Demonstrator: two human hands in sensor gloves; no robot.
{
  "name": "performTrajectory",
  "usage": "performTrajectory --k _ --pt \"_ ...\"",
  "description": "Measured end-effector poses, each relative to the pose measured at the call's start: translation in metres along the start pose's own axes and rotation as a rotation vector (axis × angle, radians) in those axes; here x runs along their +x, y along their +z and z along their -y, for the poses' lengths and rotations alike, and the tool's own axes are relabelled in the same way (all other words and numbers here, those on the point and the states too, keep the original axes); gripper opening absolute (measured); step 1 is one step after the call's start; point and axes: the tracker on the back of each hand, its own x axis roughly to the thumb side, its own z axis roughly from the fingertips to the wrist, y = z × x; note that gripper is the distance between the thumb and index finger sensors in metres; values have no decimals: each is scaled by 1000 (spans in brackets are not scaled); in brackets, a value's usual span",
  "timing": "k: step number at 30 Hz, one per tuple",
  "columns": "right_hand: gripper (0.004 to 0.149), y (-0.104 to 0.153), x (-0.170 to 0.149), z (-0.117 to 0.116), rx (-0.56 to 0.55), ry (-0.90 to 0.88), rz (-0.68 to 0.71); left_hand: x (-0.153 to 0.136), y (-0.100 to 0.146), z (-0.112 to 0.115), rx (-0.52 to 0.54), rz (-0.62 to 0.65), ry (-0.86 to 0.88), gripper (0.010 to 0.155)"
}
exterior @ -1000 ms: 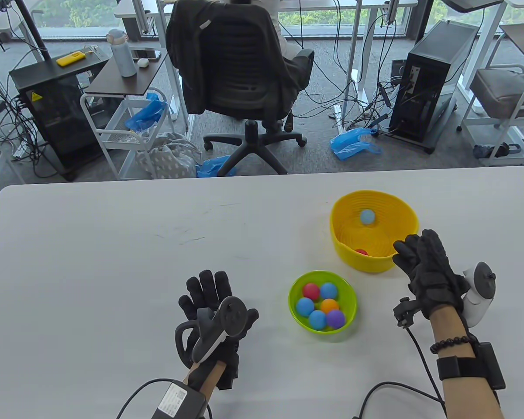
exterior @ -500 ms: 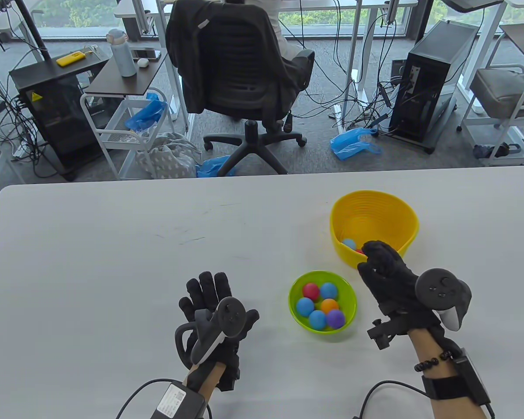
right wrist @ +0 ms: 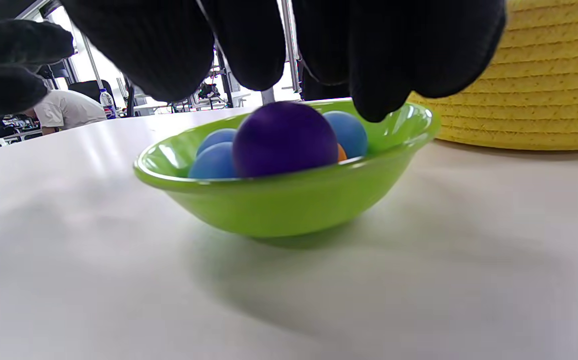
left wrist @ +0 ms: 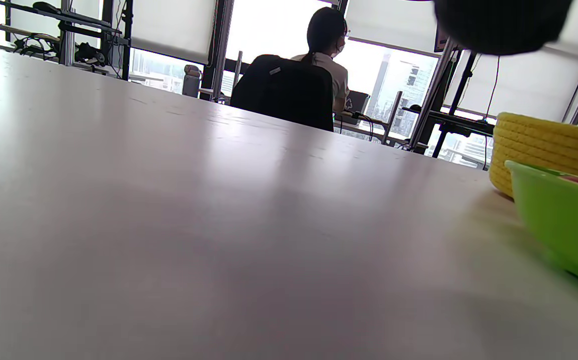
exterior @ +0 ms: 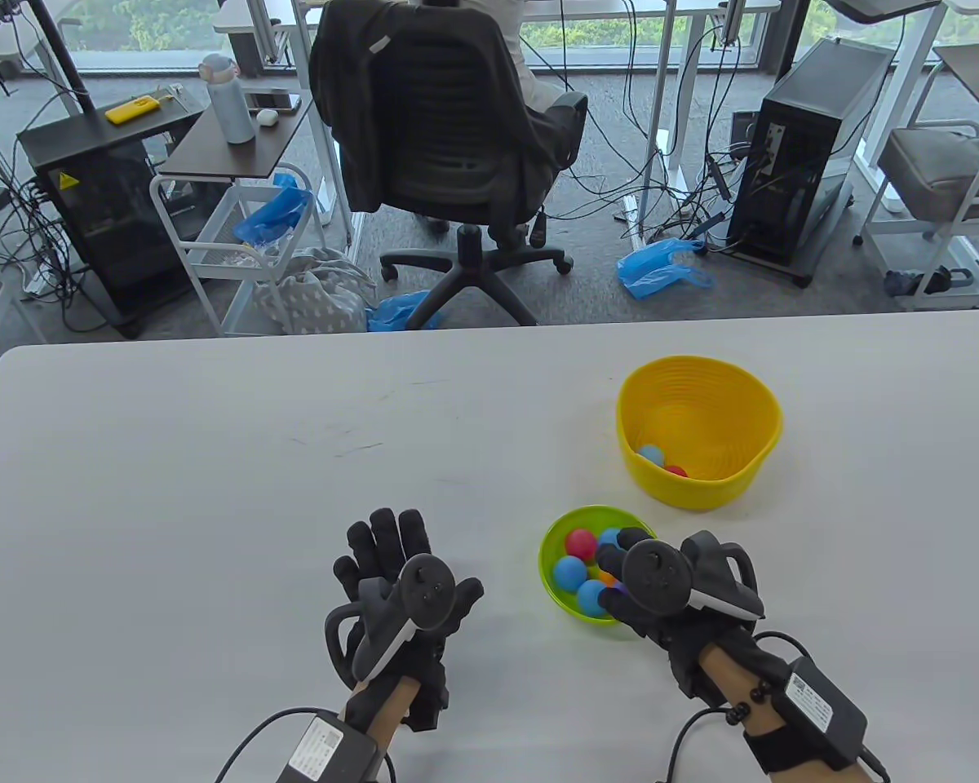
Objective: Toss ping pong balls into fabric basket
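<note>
The yellow fabric basket [exterior: 752, 383] stands right of centre with a blue ball [exterior: 651, 454] and a red ball [exterior: 676, 471] inside. The green bowl [exterior: 548, 546] in front of it holds several balls: a red one [exterior: 580, 542], blue ones [exterior: 570, 572] and a purple one [right wrist: 285, 139]. My right hand [exterior: 616, 571] hovers over the bowl's right side with its fingers [right wrist: 379, 65] spread just above the purple ball and holding nothing. My left hand [exterior: 392, 555] rests flat on the table, left of the bowl, fingers spread and empty.
The white table [exterior: 212, 489] stretches wide to the left and behind. In the left wrist view the bowl [left wrist: 564, 220] and basket [left wrist: 544, 145] stand at the right. An office chair [exterior: 449, 139] and carts stand beyond the far edge.
My right hand has drawn back from the basket's rim and moved left to the green bowl. The blue ball has settled on the basket's floor by the red one. The left hand has stayed put.
</note>
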Motion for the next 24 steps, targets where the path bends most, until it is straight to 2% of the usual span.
performTrajectory --k 14,24 --pt "61 -3 9 -12 18 119 -32 -3 0 -3 18 -9 -25 105" --pt "57 -3 12 -13 17 133 -33 -6 0 -6 30 -26 -33 105"
